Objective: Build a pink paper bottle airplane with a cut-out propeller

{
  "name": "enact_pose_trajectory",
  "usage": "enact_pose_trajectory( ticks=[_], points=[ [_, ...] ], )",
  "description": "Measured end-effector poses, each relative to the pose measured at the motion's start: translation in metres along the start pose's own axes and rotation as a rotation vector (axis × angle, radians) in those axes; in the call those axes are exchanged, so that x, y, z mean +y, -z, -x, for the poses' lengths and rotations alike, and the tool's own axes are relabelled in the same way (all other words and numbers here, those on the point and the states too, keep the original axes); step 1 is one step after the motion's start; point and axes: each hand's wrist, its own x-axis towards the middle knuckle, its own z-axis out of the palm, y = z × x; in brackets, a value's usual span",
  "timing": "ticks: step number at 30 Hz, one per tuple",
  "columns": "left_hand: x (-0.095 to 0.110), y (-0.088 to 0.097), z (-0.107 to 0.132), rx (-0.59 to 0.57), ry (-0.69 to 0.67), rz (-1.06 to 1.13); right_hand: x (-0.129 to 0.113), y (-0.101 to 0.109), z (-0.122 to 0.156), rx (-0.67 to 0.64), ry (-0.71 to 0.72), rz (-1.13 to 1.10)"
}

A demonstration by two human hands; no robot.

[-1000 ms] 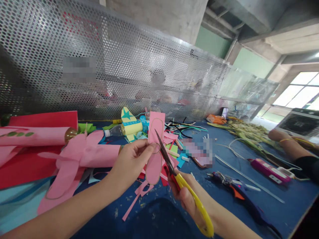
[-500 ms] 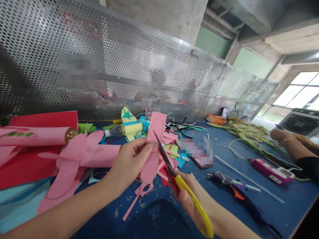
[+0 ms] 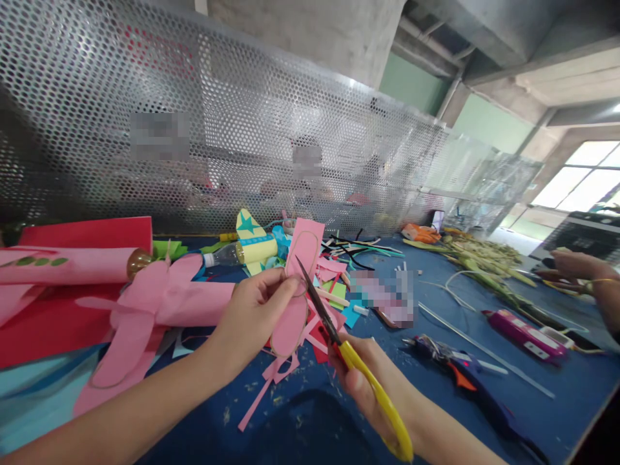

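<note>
Between thumb and fingers, my left hand (image 3: 259, 307) pinches a piece of pink paper (image 3: 289, 328) marked with a drawn rounded outline. My right hand (image 3: 365, 374) is wrapped round the yellow handles of a pair of scissors (image 3: 375, 397). Their dark blades point up and left, lying against the paper's right edge beside my left thumb. A narrow pink strip hangs below the paper. Left of my left hand lies a pink paper propeller (image 3: 157, 307) joined to a pink tube.
Paper scraps (image 3: 334, 290) and a bottle wrapped in yellow paper (image 3: 252, 250) lie behind my hands. To the right are a glue gun (image 3: 465, 381), a purple power strip (image 3: 526, 334) and another person's hand (image 3: 576, 265). A perforated metal screen (image 3: 271, 129) borders the table.
My hands, the paper and the scissors hold nearly the same place. At the right, the other person's hand has shifted, and the dark sleeve no longer shows.
</note>
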Motion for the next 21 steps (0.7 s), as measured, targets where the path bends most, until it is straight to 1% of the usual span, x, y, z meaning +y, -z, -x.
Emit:
enact_pose_trajectory(
  ticks=[4, 7, 9, 13, 16, 18, 21],
  points=[
    [0.000, 0.000, 0.000, -0.005, -0.004, 0.009, -0.004, 0.001, -0.002, -0.016, 0.020, 0.009],
    [0.000, -0.001, 0.000, -0.031, -0.013, -0.012, -0.008, 0.004, -0.003, -0.051, 0.078, 0.017],
    [0.000, -0.003, 0.001, -0.059, -0.012, 0.006, -0.009, 0.005, -0.003, -0.049, 0.115, 0.027],
    [0.001, -0.006, 0.003, -0.117, 0.056, 0.105, -0.006, 0.005, -0.002, -0.050, 0.178, 0.037],
    [0.001, -0.007, 0.003, -0.130, 0.112, 0.120, 0.000, 0.004, 0.001, -0.099, 0.162, -0.029],
    [0.001, -0.007, 0.003, -0.124, 0.126, 0.112, 0.003, 0.005, 0.002, -0.125, 0.138, -0.063],
    [0.001, -0.006, 0.003, -0.148, 0.143, 0.119, 0.006, 0.006, 0.003, -0.141, 0.128, -0.051]
  ],
)
